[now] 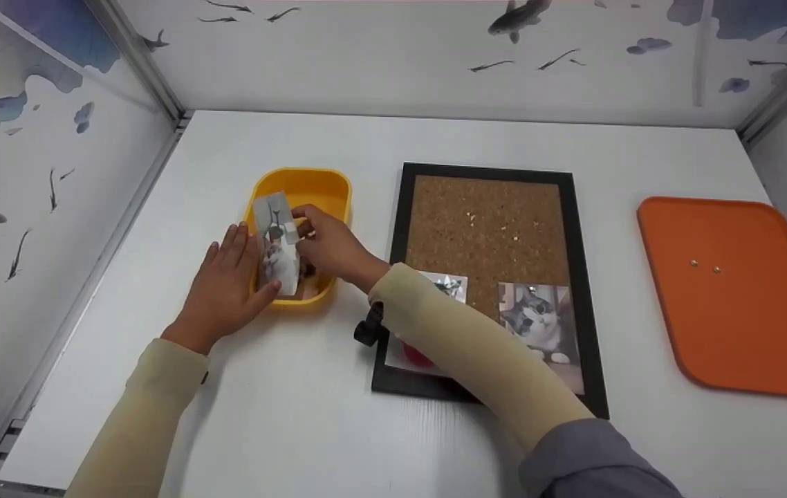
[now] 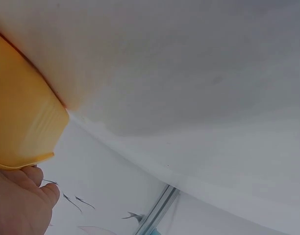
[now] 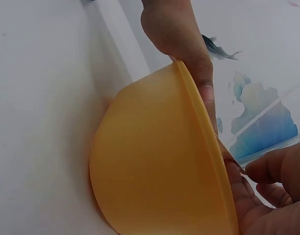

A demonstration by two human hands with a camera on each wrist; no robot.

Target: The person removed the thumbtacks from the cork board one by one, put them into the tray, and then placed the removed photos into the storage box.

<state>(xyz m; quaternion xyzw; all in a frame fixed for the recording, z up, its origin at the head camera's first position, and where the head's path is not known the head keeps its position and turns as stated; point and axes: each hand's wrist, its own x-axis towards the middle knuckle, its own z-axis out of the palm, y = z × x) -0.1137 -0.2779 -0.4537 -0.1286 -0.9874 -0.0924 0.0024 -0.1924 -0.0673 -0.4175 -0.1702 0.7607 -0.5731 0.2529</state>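
Note:
A yellow plastic container (image 1: 307, 181) stands on the white table at the left. My left hand (image 1: 222, 290) rests along its left rim with fingers extended and the thumb near the front edge. With thumb and fingers, my right hand (image 1: 332, 243) pinches the right edge of a cat photo (image 1: 279, 259), tilted over the container's opening. More contents show partly beneath that photo. In the right wrist view, the container's side (image 3: 155, 161) hides most of the photo, and the right fingers (image 3: 270, 166) sit just beyond the rim.
A black-framed cork board (image 1: 483, 228) lies right of the container, with gold pins in the cork. Its lower half bears a cat photo (image 1: 539, 321) and another photo (image 1: 450, 283) partly covered by my right forearm. An orange tray (image 1: 746, 325) with two small pins lies far right.

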